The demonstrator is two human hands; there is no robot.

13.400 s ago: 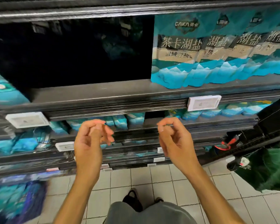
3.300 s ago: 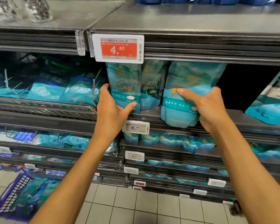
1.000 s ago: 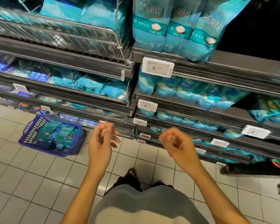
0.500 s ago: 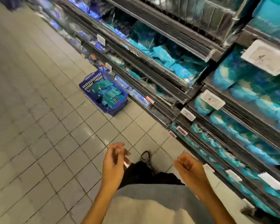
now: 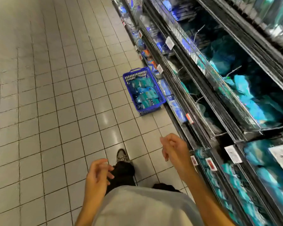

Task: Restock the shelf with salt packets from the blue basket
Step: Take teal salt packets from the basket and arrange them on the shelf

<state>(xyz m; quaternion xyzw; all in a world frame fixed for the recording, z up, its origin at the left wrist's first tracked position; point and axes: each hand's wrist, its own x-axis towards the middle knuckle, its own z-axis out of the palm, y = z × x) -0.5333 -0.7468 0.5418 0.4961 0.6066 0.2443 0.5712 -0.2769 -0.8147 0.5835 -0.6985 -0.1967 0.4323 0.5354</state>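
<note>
The blue basket [image 5: 128,79] stands on the tiled floor against the foot of the shelving, some way ahead of me. Several teal salt packets [image 5: 145,94] lie flat inside it. My left hand [image 5: 97,176] hangs low in front of my body, fingers loosely curled and apart, holding nothing. Further right and a little higher, my right hand [image 5: 174,148] is also bare, with its fingers loosely bent. Both hands are well short of the basket. The shelves [image 5: 219,88] run along the right, stocked with teal and blue packets.
White and red price tags [image 5: 170,43] stick out along the shelf edges. Grey floor tiles [image 5: 47,95] stretch left and ahead down the aisle. My shoe [image 5: 122,156] and dark trouser leg show below, stepping forward.
My view has swung left and along the aisle, so the basket now lies straight ahead and nearer. Both hands stay bare; the right one has risen slightly toward the shelf side.
</note>
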